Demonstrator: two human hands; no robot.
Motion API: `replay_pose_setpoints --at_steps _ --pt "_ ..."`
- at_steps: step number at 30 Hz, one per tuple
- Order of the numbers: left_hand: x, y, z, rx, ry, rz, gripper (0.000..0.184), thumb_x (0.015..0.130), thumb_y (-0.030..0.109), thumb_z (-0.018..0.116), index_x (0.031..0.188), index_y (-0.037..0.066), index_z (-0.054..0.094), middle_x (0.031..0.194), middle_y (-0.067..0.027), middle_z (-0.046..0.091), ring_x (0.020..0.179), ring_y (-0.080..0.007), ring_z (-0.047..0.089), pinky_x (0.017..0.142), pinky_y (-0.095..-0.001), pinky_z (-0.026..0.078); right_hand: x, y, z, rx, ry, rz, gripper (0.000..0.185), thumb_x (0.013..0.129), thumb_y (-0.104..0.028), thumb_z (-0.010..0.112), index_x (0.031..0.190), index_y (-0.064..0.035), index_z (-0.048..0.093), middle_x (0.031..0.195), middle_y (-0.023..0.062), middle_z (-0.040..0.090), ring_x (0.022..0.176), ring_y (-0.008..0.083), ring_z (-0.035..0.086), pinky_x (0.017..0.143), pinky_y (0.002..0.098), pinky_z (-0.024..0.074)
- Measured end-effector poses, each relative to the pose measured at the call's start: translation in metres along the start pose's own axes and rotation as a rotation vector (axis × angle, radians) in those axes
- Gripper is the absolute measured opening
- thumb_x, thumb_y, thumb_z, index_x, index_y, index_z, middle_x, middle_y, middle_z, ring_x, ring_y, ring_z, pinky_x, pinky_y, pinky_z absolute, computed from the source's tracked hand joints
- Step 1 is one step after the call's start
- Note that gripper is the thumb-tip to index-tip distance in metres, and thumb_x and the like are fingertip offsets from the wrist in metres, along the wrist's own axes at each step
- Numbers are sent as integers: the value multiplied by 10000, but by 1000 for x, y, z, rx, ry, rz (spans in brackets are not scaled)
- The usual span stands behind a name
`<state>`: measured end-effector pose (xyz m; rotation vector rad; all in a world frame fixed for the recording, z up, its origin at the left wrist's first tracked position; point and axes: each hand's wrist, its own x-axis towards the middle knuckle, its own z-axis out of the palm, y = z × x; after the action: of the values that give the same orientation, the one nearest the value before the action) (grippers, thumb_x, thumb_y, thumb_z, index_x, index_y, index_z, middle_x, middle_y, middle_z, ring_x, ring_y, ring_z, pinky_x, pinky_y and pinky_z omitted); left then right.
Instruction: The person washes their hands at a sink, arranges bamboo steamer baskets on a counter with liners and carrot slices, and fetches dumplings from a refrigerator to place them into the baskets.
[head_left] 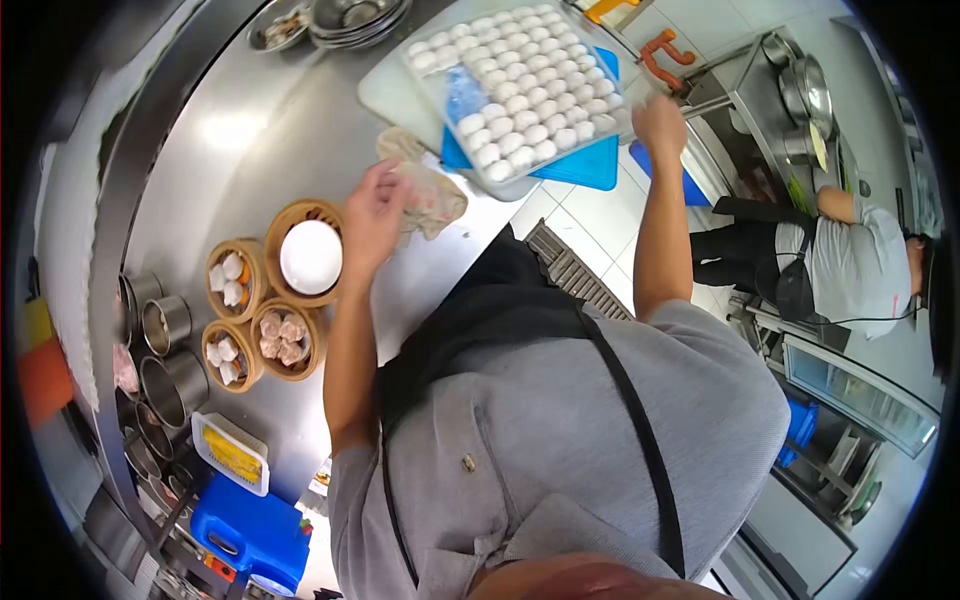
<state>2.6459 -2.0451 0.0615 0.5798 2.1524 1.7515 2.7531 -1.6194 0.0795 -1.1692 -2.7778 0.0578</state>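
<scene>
My left hand (pixel 374 212) is over the steel counter, its fingers loosely bent and apart, with nothing visible in them. Right beside it lies a crumpled, stained cloth (pixel 436 204); a slight blur covers the fingertips there. My right hand (pixel 660 127) is raised and closed at the right end of a clear tray (pixel 480 172); whatever it may hold is hidden. Rows of round white dough balls (pixel 540 95) fill most of that tray. Left of my left hand stands a bamboo steamer (pixel 290 212) with a white round piece (pixel 311 257) inside.
Smaller steamers with dumplings (pixel 283 337) sit at the left. Steel pots (pixel 172 385), a white basket (pixel 262 480) and a blue jug (pixel 250 530) line that side. Under the tray are a blue lid (pixel 597 172) and a pale board (pixel 385 85). Another person (pixel 850 260) works at the right.
</scene>
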Motion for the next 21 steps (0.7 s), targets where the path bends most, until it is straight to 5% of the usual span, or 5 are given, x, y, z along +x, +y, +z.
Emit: replay_pose_setpoints --at_steps 3,7,12,18,21 --pt "42 -8 64 -33 -22 -299 384 951 247 611 1199 -43 571 957 -182 672 784 -228 671 700 -327 533 -27 68 50 593 -710 85 278 841 -206 642 1015 11 659 861 125 672 776 224 674 650 374 559" --pt "74 -20 102 335 25 -194 369 953 245 564 1152 -66 566 938 -256 666 793 -353 669 728 -394 526 -84 51 37 1413 -663 323 396 884 -73 546 1263 43 525 915 132 621 689 175 623 555 299 533" --pt "71 -32 119 601 234 -71 299 922 177 549 1089 -67 585 880 -269 658 814 -398 649 737 -450 506 -41 191 8 1347 -170 472 308 907 -29 532 1196 35 617 854 41 630 693 124 578 633 258 485" --pt "48 35 138 754 394 32 323 932 226 595 1143 -18 584 949 -230 631 853 -387 630 748 -434 508 -29 284 -101 1265 249 93 308 986 -132 544 1206 80 584 1105 167 658 961 219 636 885 354 507" --pt "26 90 176 488 -24 -26 377 956 231 579 1256 4 547 1071 -173 623 870 -292 627 771 -378 503 -14 275 -142 1313 370 -28 293 991 -116 527 1192 93 569 1112 201 652 968 254 642 880 393 532"
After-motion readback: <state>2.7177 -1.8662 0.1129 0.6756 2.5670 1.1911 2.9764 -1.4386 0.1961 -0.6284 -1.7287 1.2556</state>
